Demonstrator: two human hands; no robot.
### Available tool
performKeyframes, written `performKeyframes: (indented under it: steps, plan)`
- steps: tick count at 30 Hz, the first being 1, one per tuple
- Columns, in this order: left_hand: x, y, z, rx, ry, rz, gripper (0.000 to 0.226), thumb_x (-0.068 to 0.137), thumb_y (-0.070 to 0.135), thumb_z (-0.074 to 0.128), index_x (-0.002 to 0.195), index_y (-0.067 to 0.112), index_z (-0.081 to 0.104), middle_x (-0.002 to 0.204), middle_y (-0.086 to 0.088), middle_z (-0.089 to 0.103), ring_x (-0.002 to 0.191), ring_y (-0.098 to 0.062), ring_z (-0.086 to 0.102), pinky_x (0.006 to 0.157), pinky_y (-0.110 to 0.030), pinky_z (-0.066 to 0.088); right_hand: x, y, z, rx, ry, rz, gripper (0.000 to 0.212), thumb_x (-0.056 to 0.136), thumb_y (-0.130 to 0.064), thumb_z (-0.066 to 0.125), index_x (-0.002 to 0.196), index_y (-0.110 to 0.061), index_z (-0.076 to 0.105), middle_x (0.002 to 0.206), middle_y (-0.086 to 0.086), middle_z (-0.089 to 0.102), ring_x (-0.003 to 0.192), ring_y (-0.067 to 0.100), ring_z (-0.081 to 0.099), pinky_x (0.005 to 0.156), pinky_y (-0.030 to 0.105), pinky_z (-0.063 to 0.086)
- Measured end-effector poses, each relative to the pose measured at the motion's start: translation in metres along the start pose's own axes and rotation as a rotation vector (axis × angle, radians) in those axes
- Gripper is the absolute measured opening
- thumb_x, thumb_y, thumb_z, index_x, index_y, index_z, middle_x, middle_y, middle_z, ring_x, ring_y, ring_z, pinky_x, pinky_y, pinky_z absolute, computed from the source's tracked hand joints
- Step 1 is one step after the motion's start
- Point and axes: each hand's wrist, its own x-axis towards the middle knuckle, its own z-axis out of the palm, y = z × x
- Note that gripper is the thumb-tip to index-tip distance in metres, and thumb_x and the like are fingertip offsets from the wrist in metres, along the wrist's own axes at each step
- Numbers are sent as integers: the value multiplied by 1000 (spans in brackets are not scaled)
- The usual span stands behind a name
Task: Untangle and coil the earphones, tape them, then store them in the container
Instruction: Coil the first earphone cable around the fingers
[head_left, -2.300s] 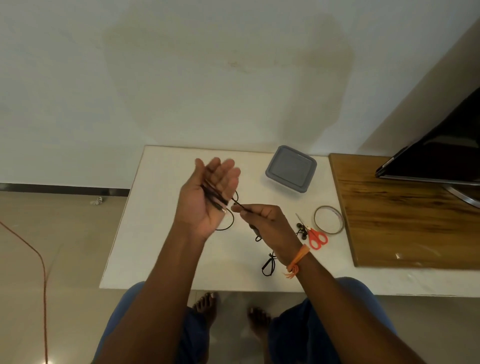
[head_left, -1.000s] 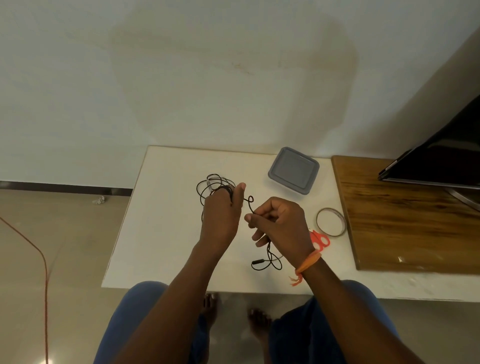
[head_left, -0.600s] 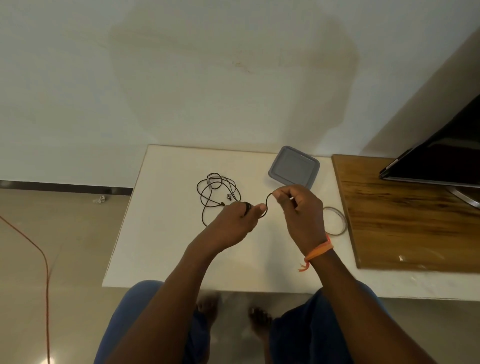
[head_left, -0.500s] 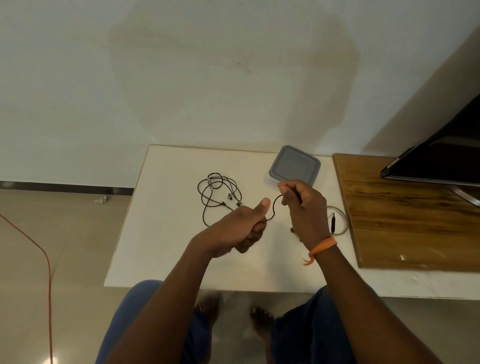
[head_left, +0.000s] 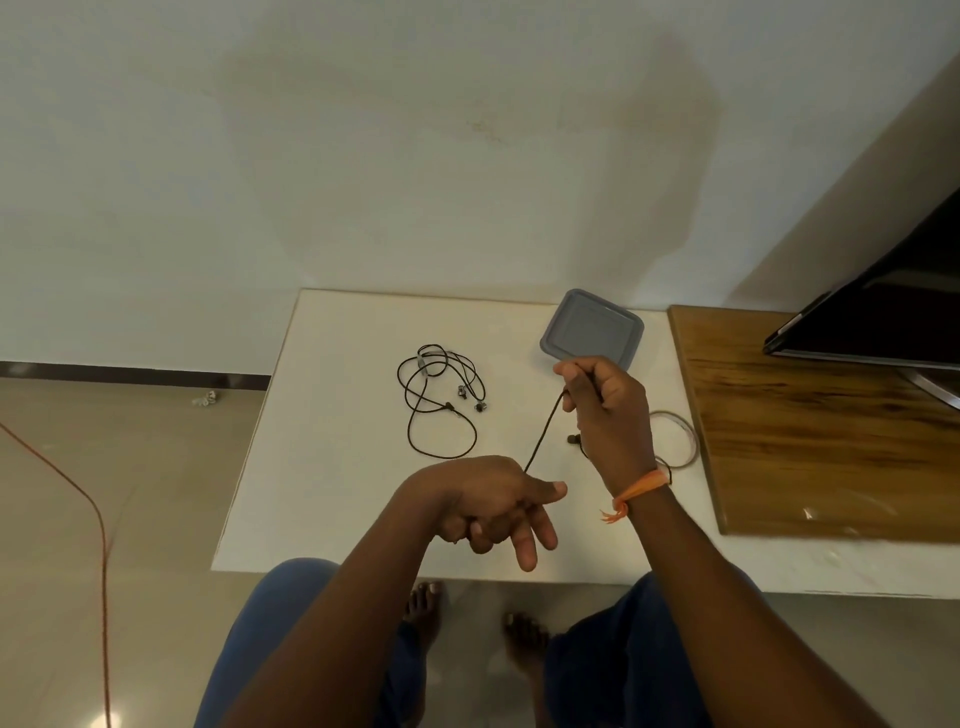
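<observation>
The right hand (head_left: 605, 410) pinched a thin black earphone cord (head_left: 543, 434) just in front of the grey square lidded container (head_left: 589, 327); the cord ran taut down to the left hand (head_left: 493, 506), which gripped its other end with two fingers loosely extended. A second, loosely coiled black earphone set (head_left: 439, 397) lay on the white surface (head_left: 337, 467), left of the container. Pulling harder might tighten a hidden knot. Half a second earlier the hands were closer together and the cord sagged.
</observation>
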Motion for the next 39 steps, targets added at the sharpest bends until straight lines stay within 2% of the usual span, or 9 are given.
performKeyframes:
  steps: [3,6,8,12,18,22,25,36,39]
  plan:
    - [-1,2,2,45,-69,55,60,103,48,37,102,-4,67,85,-16,74,33,-5,30,39,-16,29,-1,2,5,-16,-29,23,16,98,-19,55,93,-14,69,63,-4,60,56,3,52,55,23,41]
    - [-9,4,1,-85,-122,217,59,104,45,37,110,-5,66,105,-25,71,60,-17,68,56,-25,55,0,6,7,-26,-40,66,16,96,-19,57,89,-14,70,62,-2,60,51,3,50,55,22,39]
    - [-13,6,1,-224,-78,333,53,100,45,43,96,0,71,92,-21,73,72,-24,73,59,-28,59,0,10,8,-48,-46,79,17,96,-17,56,87,-14,70,61,-2,60,52,2,51,57,20,40]
    - [-19,11,-8,-587,67,527,47,86,52,52,57,15,55,45,-4,51,31,-13,47,31,-15,31,2,12,6,-10,-82,129,29,99,-28,54,80,-10,68,58,-2,56,53,5,49,58,23,40]
    - [-21,13,-18,-981,-209,770,53,99,46,39,67,13,64,39,2,49,27,-8,45,28,-14,28,-11,1,20,136,-254,202,39,97,-40,53,70,-13,62,53,-5,51,48,10,42,51,26,37]
    - [-21,23,-17,-1196,-8,978,59,100,48,34,111,1,70,87,-9,75,75,-19,74,66,-24,61,-27,-9,37,221,-313,286,37,99,-38,50,71,-18,62,56,-4,50,49,8,38,49,24,35]
    - [-19,24,-22,-1219,141,1004,65,101,52,29,134,0,52,130,-19,63,117,-34,64,96,-43,54,-35,-15,43,206,-412,300,30,100,-33,48,82,-14,63,58,-3,51,50,7,39,49,22,36]
    - [-16,16,-36,-867,666,947,48,106,37,34,131,2,55,128,-12,65,115,-27,66,103,-46,49,-24,-16,15,-212,-567,53,10,94,-26,63,94,-19,70,72,-14,64,60,-1,61,62,11,48]
    - [-18,20,-31,-794,724,956,44,106,33,34,129,3,55,127,-12,66,112,-27,67,101,-45,51,-18,-15,3,-418,-562,-56,10,93,-29,63,93,-21,70,77,-14,67,73,5,63,75,23,51]
